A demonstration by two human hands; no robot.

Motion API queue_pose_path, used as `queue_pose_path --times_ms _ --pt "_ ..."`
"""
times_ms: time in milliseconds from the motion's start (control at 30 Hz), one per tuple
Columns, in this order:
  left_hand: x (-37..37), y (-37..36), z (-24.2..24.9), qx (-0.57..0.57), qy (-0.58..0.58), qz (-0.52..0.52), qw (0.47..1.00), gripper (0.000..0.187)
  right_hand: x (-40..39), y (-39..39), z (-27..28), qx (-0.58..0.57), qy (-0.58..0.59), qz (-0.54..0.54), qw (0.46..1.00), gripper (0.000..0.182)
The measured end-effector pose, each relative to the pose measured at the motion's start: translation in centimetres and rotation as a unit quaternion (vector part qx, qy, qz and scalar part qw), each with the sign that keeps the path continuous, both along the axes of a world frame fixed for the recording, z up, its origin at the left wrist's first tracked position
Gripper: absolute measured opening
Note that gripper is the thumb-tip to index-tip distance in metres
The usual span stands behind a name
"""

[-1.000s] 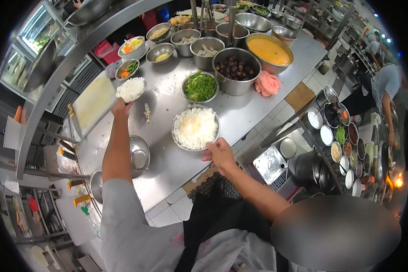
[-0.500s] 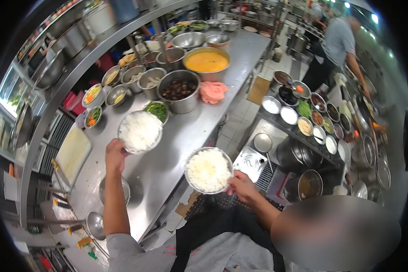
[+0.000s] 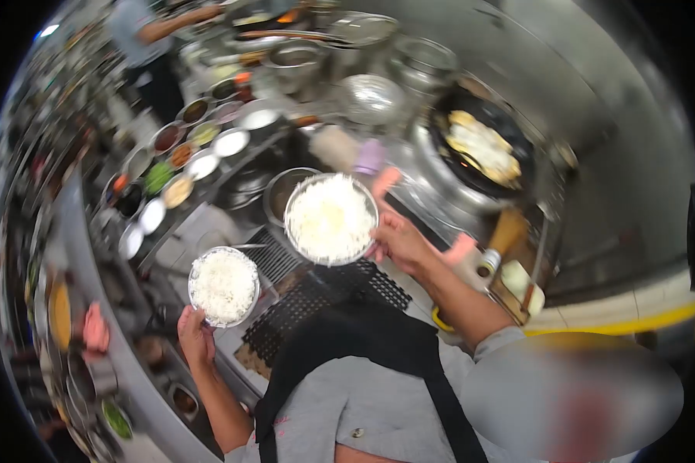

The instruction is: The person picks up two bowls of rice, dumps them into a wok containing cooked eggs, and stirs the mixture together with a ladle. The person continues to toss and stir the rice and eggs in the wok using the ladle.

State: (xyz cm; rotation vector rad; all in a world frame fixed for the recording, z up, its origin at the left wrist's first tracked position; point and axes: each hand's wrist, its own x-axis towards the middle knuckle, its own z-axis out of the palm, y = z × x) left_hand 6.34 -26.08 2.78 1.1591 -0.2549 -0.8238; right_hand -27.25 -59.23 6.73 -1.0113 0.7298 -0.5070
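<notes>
My left hand [image 3: 197, 338] grips the rim of a metal bowl of white rice [image 3: 224, 287], held level over the floor beside the counter. Higher and to the right, my right hand [image 3: 400, 241] is closed on the edge of a second metal bowl of white rice [image 3: 330, 219]. Both bowls are heaped full. Beyond my right hand a black wok [image 3: 520, 147] sits on the stove, with a layer of what looks like egg [image 3: 480, 148] in it. A pink cloth [image 3: 459, 248] lies near my right forearm.
Several seasoning containers [image 3: 180, 157] stand in rows at upper left. A co-worker [image 3: 140, 38] reaches over the far stove. The steel counter [image 3: 143, 370] runs along the left, bearing a pink cloth [image 3: 96, 328]. A perforated black mat [image 3: 316, 301] covers the floor.
My view has swung right from the counter to the stove. Both rice bowls came along in my hands; the left one has left its place over the counter.
</notes>
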Motion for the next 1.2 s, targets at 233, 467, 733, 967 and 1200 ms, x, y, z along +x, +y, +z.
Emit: queue_pose_path --times_ms 233,467,733,967,1200 --pt "-4.3 -16.6 0.3 -0.046 0.033 -0.149 0.987 0.003 -17.0 -13.4 6.7 -0.15 0.09 -0.287 0.942 0.004" --pt "-2.5 -24.1 -0.2 -0.026 0.023 -0.223 0.974 0.01 -24.9 -25.0 15.0 -0.358 0.155 -0.461 0.797 0.013" --pt "-1.7 -32.3 0.9 -0.002 0.02 -0.237 0.971 0.002 -23.8 -36.3 4.1 -0.484 0.68 -0.294 0.465 0.02" --pt "0.0 -35.8 3.5 0.075 -0.019 -0.245 0.966 0.01 -26.6 -42.0 -1.9 -0.439 0.677 -0.282 0.519 0.019" --pt "1.7 -38.8 4.0 0.091 -0.049 -0.298 0.949 0.01 -27.3 -41.2 8.0 -0.485 0.678 -0.336 0.439 0.018"
